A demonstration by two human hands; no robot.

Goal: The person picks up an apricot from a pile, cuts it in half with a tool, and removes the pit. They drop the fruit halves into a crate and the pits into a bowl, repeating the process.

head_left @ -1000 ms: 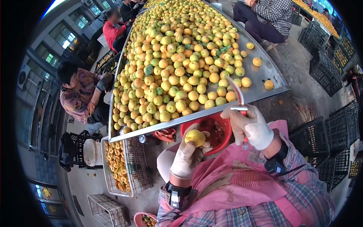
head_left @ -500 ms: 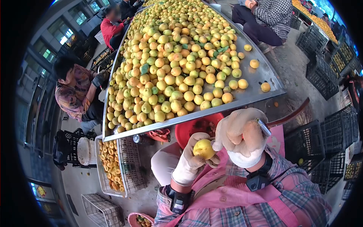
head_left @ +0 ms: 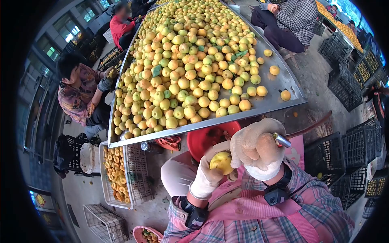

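Observation:
My left hand (head_left: 207,172), in a pale glove, is closed around a yellow apricot (head_left: 221,163) with some dark marks on its skin. Right beside it, my gloved right hand (head_left: 259,146) is wrapped round a tool with a shiny metal handle end (head_left: 281,140) sticking out by the thumb side. The tool's working end is hidden by the fingers and cannot be made out. Both hands are close together, above my lap and the pink apron (head_left: 243,206). Just beyond them sits a red basin (head_left: 196,141) with scraps inside.
A metal-edged table (head_left: 279,87) heaped with apricots (head_left: 182,69) stands ahead. At left, a white crate (head_left: 137,174) contains apricot halves (head_left: 115,174); an empty-looking crate (head_left: 105,222) and pink basket (head_left: 142,233) lie nearer. Black crates (head_left: 324,150) stand right. A co-worker (head_left: 83,93) sits left.
The apricot in my left hand has turned and shifted slightly right, closer to my right hand. My right hand has tilted a little. The co-worker at left has raised their hands.

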